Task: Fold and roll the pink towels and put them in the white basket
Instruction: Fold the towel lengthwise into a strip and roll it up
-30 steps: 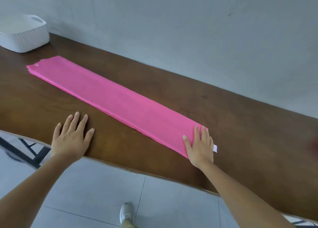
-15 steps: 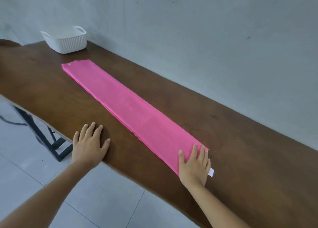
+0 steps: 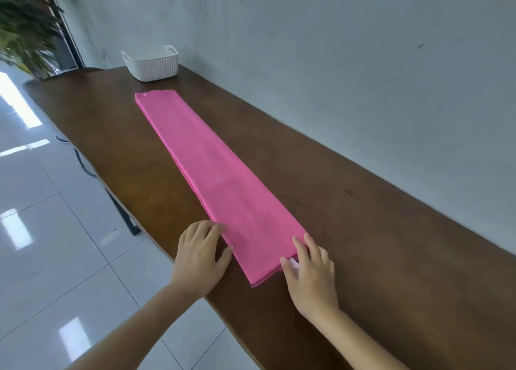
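No legible text, number or brand anywhere in view. One small white tag (image 3: 293, 264) sticks out at the near end of the pink towel (image 3: 223, 185), just beside the thumb of the right hand (image 3: 311, 279); too small and blurred to tell whether anything is printed on it. White basket (image 3: 152, 65) at the far end of the table (image 3: 363, 230): ribbed wall, no marking that can be made out.
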Action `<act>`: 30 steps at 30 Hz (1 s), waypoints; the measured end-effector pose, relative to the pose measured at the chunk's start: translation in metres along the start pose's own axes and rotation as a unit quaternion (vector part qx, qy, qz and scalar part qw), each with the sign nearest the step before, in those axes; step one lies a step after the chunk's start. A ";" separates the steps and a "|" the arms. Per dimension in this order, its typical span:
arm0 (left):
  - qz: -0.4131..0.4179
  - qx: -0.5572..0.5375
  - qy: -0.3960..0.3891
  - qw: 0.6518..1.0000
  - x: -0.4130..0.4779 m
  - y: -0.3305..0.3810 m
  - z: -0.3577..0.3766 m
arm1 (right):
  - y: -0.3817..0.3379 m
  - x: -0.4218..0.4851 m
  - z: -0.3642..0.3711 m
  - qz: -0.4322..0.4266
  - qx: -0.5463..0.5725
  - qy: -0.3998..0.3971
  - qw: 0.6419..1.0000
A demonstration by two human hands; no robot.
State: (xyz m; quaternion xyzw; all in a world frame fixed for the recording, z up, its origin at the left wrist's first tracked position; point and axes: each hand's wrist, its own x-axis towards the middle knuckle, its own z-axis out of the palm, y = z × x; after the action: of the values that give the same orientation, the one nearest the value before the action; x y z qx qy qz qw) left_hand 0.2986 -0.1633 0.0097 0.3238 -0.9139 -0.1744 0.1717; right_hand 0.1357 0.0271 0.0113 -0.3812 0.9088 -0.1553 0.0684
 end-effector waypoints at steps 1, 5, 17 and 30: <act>0.015 -0.006 -0.004 1.000 -0.005 0.013 0.002 | 0.009 -0.001 -0.003 -0.022 0.025 -0.004 0.999; 0.061 -0.018 -0.049 0.997 -0.020 0.048 0.012 | 0.038 -0.003 -0.011 -0.053 0.179 0.000 0.982; 0.047 0.020 -0.040 0.998 -0.023 0.086 0.031 | 0.040 0.008 -0.017 -0.037 0.234 -0.068 0.969; 0.024 0.050 0.050 0.997 -0.025 0.109 0.052 | 0.051 0.049 -0.029 -0.137 0.168 -0.141 0.966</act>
State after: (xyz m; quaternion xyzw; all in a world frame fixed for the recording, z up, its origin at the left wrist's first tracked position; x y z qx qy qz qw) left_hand 0.2365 -0.0568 0.0058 0.3179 -0.9195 -0.1079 0.2045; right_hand 0.0602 0.0324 0.0211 -0.5030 0.7901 -0.2583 0.2369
